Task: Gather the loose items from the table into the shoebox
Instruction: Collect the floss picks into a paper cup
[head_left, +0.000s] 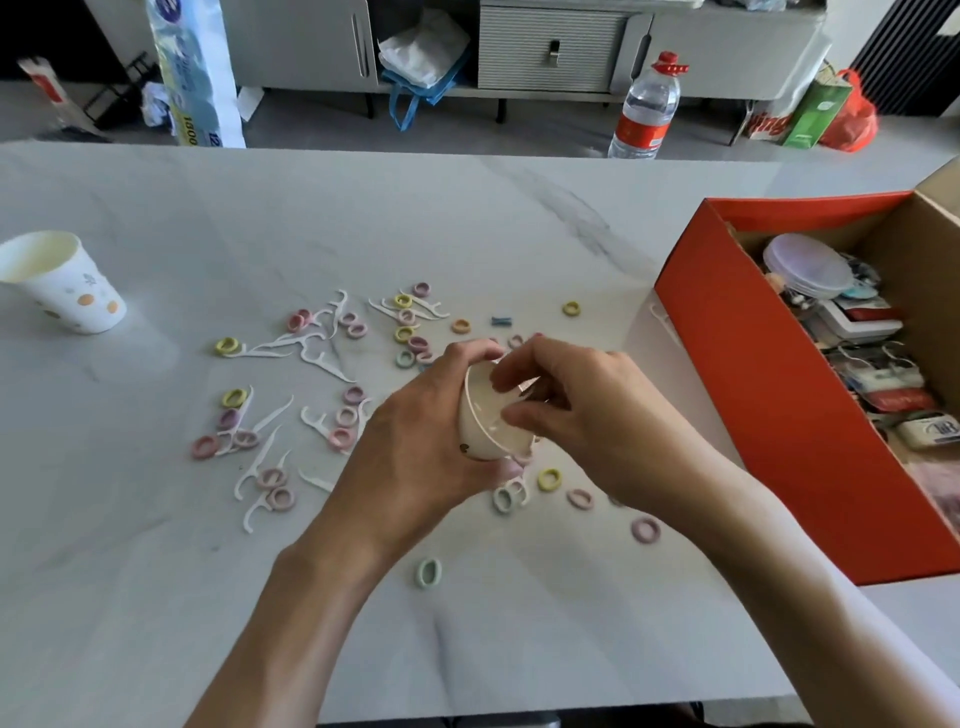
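Across the bench (467, 218) beside the open shoebox (753, 389), the left grip (415, 431) is curling round a tilted paper cup (480, 431) while the right grip (597, 415), its pinch unclear, is apparently loading scattered hair ties (549, 479) and floss picks (322, 361), a careful tip into the box likely being next.

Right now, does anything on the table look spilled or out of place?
Yes. Coloured hair ties and white floss picks lie scattered over the middle of the table, as if spilled. The left hand grips a small cup tipped sideways, with the right hand at its mouth.
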